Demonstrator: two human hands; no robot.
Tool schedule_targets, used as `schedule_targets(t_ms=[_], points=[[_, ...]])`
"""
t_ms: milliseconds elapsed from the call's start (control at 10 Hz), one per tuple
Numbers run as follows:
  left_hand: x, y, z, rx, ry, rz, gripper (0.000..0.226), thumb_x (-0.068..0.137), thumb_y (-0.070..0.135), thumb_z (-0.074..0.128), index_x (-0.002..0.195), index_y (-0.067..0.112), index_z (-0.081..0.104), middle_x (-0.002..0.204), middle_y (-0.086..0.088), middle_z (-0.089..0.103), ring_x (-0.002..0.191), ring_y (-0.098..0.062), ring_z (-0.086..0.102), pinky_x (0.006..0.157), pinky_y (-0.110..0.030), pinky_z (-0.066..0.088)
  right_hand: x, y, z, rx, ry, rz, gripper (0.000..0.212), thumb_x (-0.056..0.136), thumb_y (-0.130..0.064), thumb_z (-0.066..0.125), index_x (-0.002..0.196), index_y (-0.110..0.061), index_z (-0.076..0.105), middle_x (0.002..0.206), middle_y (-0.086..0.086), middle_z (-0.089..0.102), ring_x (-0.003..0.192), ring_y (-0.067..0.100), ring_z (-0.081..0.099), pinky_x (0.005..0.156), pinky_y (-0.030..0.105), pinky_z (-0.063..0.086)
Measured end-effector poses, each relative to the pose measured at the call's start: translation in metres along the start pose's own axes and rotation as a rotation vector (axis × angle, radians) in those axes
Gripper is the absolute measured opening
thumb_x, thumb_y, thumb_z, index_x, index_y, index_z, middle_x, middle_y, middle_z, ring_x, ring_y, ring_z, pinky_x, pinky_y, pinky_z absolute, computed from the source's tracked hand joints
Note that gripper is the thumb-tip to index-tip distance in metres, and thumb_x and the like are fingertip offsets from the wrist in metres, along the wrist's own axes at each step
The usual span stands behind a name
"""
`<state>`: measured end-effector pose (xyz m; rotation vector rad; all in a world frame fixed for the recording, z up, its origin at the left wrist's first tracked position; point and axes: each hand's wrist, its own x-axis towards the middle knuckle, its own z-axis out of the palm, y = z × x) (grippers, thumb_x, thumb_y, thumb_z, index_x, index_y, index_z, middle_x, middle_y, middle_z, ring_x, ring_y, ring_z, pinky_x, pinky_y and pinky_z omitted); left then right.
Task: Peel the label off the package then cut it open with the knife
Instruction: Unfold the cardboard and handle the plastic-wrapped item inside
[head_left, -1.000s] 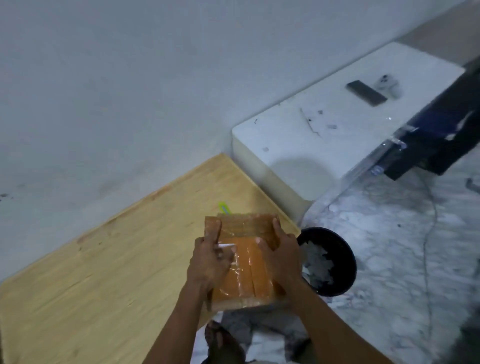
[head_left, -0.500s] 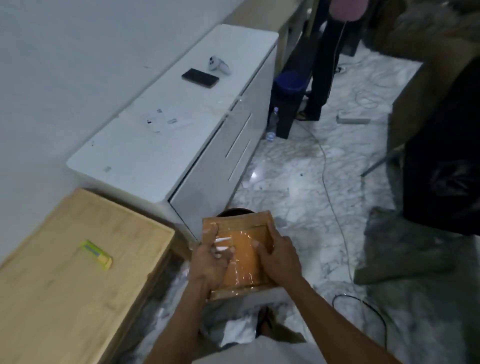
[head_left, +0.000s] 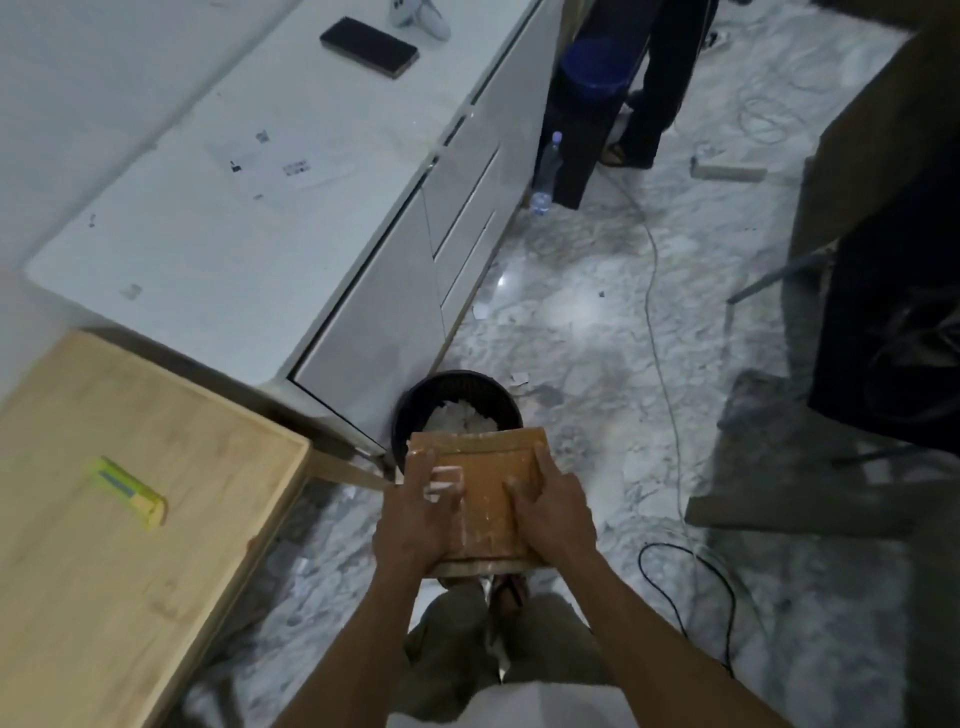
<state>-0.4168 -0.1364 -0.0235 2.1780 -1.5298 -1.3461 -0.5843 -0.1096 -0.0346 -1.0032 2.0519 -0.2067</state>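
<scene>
Since half a second ago the package (head_left: 491, 499) has come forward over the black bin (head_left: 410, 410), carried by both hands above the marble floor (head_left: 582, 332); the left hand (head_left: 415, 514) lies flat on its left side with fingers loosely spread, a curl of white label (head_left: 444, 478) lifted at its fingertips, while the right hand (head_left: 553, 512) clasps the right edge with its thumb on the face. Left of the left hand, well apart, a yellow-green utility knife (head_left: 130, 491) lies on the wooden table (head_left: 104, 571), and a white cabinet (head_left: 234, 208) with a phone (head_left: 369, 45) stands beyond. Whether the label is pinched or only touched is too blurred to tell.
</scene>
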Motion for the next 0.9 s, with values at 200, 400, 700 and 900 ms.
schedule_targets(t_ms=[200, 400, 700, 900], points=[[0.046, -0.026, 0.015, 0.024, -0.047, -0.034, 0.055, 0.093, 0.038, 0.055, 0.145, 0.042, 0.038, 0.118, -0.006, 0.066, 0.09, -0.02, 0.061, 0.077, -0.026, 0.044, 0.049, -0.004, 0.018, -0.079, -0.071, 0.019, 0.071, 0.094, -0.061, 0.042, 0.153, -0.043, 0.01, 0.147, 0.02, 0.041, 0.132, 0.038, 0.044, 0.105, 0.048, 0.039], [0.1, -0.043, 0.029, 0.051, -0.001, -0.125, 0.054, 0.096, 0.045, 0.053, 0.147, 0.043, 0.036, 0.125, -0.011, 0.064, 0.11, -0.033, 0.062, 0.084, -0.032, 0.043, 0.102, -0.013, 0.043, -0.121, -0.109, -0.024, 0.068, 0.095, -0.055, 0.044, 0.154, -0.038, 0.015, 0.134, 0.016, 0.05, 0.119, 0.036, 0.053, 0.097, 0.046, 0.043], [0.175, -0.057, 0.063, 0.021, 0.045, -0.089, 0.055, 0.096, 0.048, 0.053, 0.148, 0.04, 0.038, 0.133, -0.007, 0.062, 0.121, -0.031, 0.058, 0.091, -0.033, 0.041, 0.187, -0.006, 0.072, -0.134, -0.103, -0.072, 0.067, 0.095, -0.052, 0.045, 0.153, -0.037, 0.017, 0.127, 0.017, 0.055, 0.114, 0.037, 0.055, 0.095, 0.047, 0.044], [0.227, -0.082, 0.09, 0.182, 0.032, -0.05, 0.062, 0.098, 0.044, 0.049, 0.154, 0.03, 0.026, 0.117, -0.012, 0.064, 0.086, -0.025, 0.06, 0.067, -0.03, 0.042, 0.232, 0.007, 0.098, -0.191, -0.084, -0.157, 0.069, 0.092, -0.059, 0.039, 0.151, -0.031, 0.019, 0.135, 0.018, 0.047, 0.119, 0.043, 0.05, 0.091, 0.05, 0.045]])
